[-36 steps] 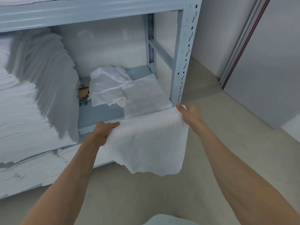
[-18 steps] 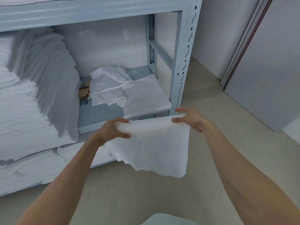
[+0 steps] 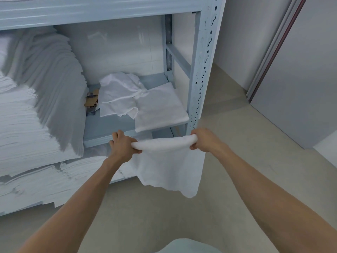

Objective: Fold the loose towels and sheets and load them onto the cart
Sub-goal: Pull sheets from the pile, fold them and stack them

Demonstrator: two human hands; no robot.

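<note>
A white towel hangs in the air in front of the grey shelving rack, its top edge rolled into a band between both hands. The left hand, at 9 o'clock of the towel, grips one end with curled fingers; the right hand, at 3 o'clock, grips the other. At 12 o'clock, a folded towel lies on the shelf, a crumpled cloth touching it at 10 o'clock. Stacked linens fill the rack's left.
</note>
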